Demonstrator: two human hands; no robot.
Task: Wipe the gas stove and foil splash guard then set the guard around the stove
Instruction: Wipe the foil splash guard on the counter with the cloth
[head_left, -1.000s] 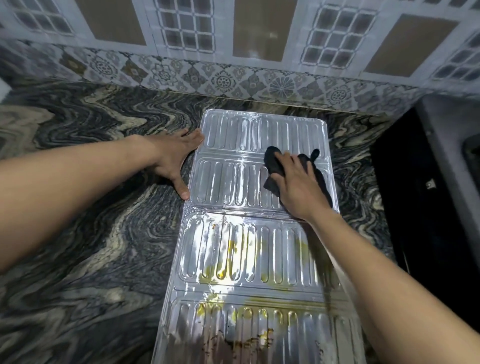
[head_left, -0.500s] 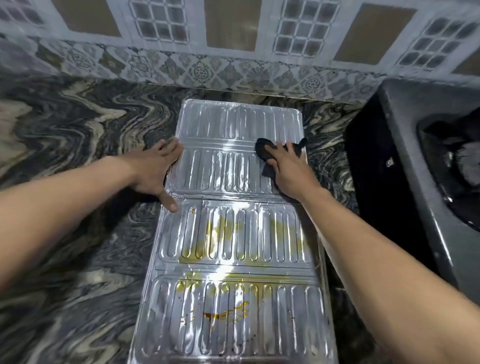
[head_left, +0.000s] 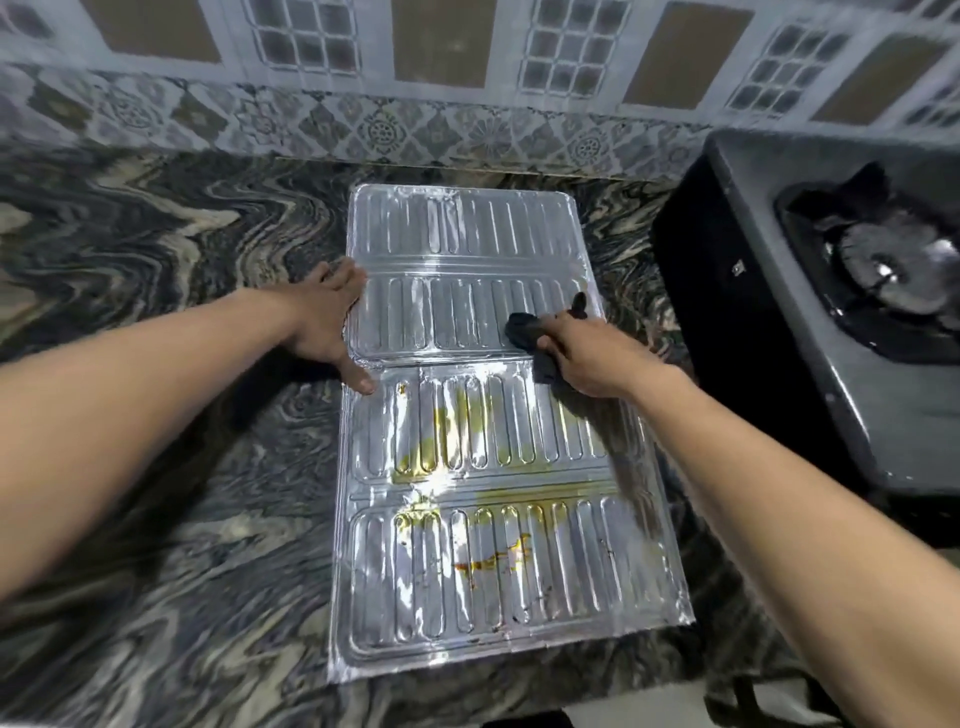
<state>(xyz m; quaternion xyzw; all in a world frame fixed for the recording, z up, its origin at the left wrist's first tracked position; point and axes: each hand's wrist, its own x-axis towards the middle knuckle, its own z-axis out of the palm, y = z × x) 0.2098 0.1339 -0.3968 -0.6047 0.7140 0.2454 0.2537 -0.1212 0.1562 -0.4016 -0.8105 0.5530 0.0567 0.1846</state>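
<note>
The foil splash guard (head_left: 467, 244) lies flat on the marbled counter, ribbed and shiny, its far panels clean and its near panels smeared with yellow and brown grease. My right hand (head_left: 587, 358) presses a dark cloth (head_left: 524, 327) onto the guard's right side, at the fold between the second and third panel. My left hand (head_left: 327, 327) rests flat with fingers spread on the guard's left edge, thumb on the fold. The gas stove (head_left: 810, 291), dark grey with one burner showing, stands at the right, beside the guard.
A patterned tile wall (head_left: 467, 104) runs along the back of the counter (head_left: 156, 260). The counter's front edge (head_left: 519, 701) lies just below the guard's near end. The stove's black side face (head_left: 727, 312) is close to the guard's right edge.
My right hand has drawn the cloth a little nearer along the guard's right side. The view has shifted right and back, so the stove and the guard's near end show more.
</note>
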